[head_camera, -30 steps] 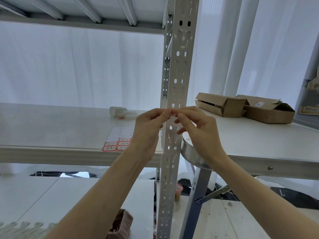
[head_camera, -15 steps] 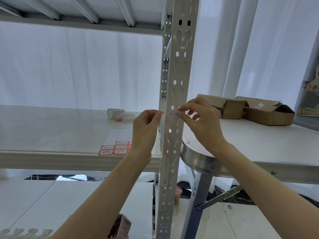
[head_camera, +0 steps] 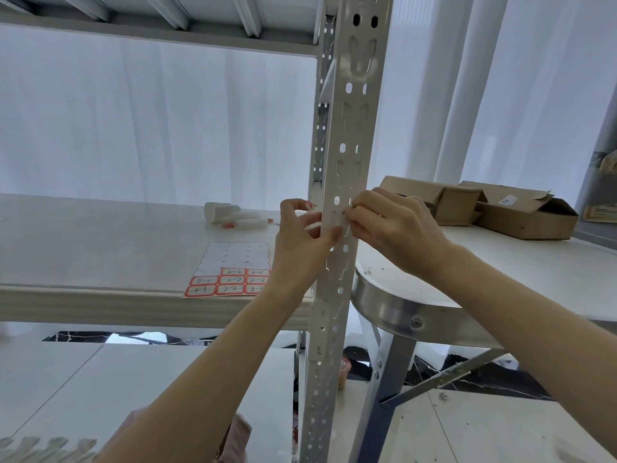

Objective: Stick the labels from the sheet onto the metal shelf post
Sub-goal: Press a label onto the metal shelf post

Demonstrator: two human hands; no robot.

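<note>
A white perforated metal shelf post point(head_camera: 347, 135) stands upright in the middle of the view. Against its front face, at hand height, lies a small pale label point(head_camera: 338, 221). My left hand point(head_camera: 300, 242) holds the label's left edge, thumb laid on it at the post. From the other side, my right hand point(head_camera: 394, 228) pinches its right edge with curled fingertips. The label sheet point(head_camera: 230, 272) lies flat on the white shelf board to the left; its upper rows are peeled bare and several red-bordered labels fill the bottom rows.
A white paper roll and markers point(head_camera: 233, 217) lie at the back of the shelf board point(head_camera: 100, 255). A round metal-rimmed table point(head_camera: 417, 317) right of the post carries open cardboard boxes point(head_camera: 500, 208). An upper shelf point(head_camera: 160, 31) spans overhead. White curtains hang behind.
My hands moved apart from a joined pinch, stretched the label across the post, and now bring it against the post's front face. The view has tilted up a little.
</note>
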